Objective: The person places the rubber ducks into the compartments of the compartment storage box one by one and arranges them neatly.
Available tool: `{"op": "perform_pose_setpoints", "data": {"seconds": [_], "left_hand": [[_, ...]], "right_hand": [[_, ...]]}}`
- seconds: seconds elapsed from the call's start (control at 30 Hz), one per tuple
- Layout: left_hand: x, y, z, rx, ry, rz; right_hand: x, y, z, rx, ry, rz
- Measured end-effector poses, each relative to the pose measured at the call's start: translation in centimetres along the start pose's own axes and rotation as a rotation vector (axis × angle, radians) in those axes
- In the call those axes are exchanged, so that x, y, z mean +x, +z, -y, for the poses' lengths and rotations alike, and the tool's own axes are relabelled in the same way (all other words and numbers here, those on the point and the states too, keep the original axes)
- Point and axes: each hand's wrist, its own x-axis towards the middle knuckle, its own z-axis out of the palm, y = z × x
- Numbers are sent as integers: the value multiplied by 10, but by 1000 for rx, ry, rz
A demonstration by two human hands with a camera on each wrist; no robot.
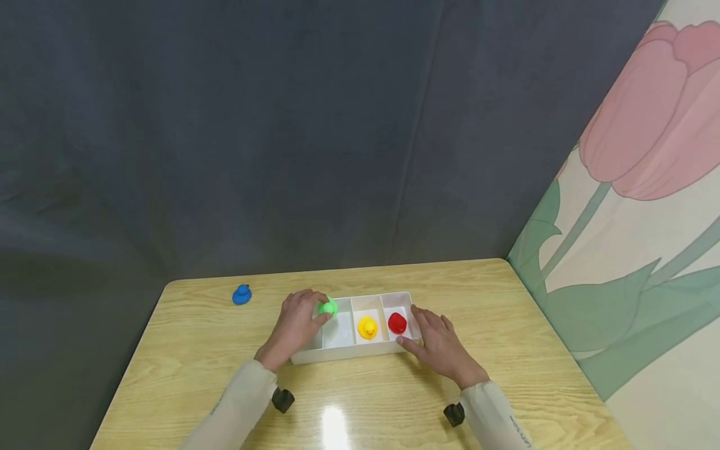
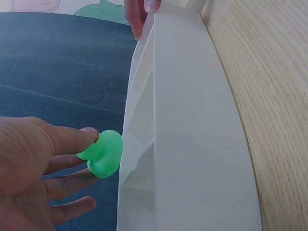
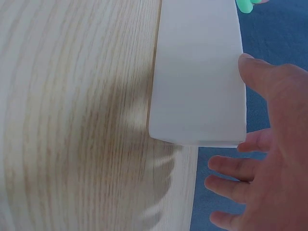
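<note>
My left hand pinches a light green toy duck between thumb and fingers, above the left part of a white divided box. In the left wrist view the duck is held beside the box's upper edge. My right hand rests at the box's right end, its fingers fairly straight. The right wrist view has that thumb touching the rim and the index finger at the end wall. A yellow toy duck sits in one compartment, and a red toy in the rightmost one.
A blue toy duck stands on the wooden table near its back left. Behind the table hangs a dark curtain. On the right is a wall painted with tulips.
</note>
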Motion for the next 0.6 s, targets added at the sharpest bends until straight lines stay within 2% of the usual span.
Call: {"op": "perform_pose_setpoints", "data": {"seconds": [0.6], "left_hand": [[-4, 12, -2, -59, 12, 18]], "right_hand": [[3, 2, -2, -10, 12, 3]]}}
